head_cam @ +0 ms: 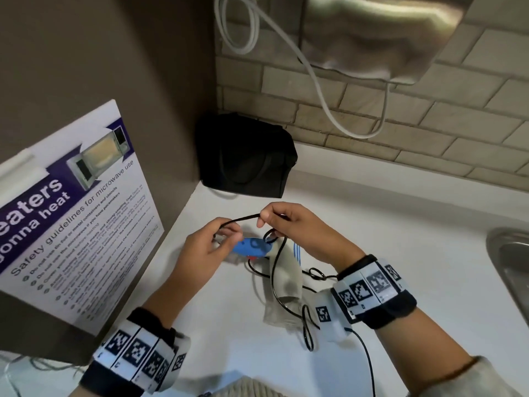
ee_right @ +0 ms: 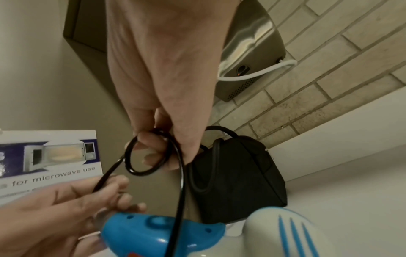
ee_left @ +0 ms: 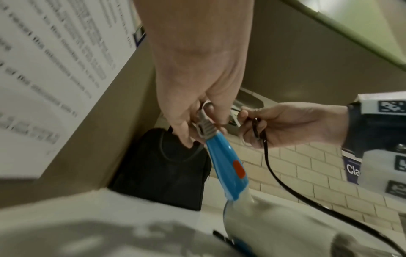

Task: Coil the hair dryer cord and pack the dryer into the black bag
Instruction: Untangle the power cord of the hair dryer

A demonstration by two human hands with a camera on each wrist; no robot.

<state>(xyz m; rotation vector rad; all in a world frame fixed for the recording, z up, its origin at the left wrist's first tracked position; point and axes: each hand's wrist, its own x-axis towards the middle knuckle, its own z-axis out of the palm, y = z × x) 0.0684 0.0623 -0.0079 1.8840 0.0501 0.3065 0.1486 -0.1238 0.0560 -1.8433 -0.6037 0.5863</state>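
The hair dryer (head_cam: pixel 282 277), with a blue handle (head_cam: pixel 252 247) and pale body, lies on the white counter (head_cam: pixel 386 213). My left hand (head_cam: pixel 226 234) pinches the black cord (head_cam: pixel 240 220) at its grey strain relief (ee_left: pixel 204 128), at the end of the handle (ee_left: pixel 228 167). My right hand (head_cam: pixel 264 220) grips the cord a short way along and holds a small loop (ee_right: pixel 142 167) of it in its fingers. The rest of the cord (head_cam: pixel 307 325) trails in loose tangles over the dryer. The black bag (head_cam: pixel 246 156) stands in the back corner, apart from both hands.
A microwave safety poster (head_cam: pixel 71 213) leans against the brown wall at the left. A metal wall unit (head_cam: pixel 372 32) with a white cable (head_cam: pixel 323 101) hangs on the tiled wall above. A steel sink (head_cam: pixel 512 267) is at the right edge.
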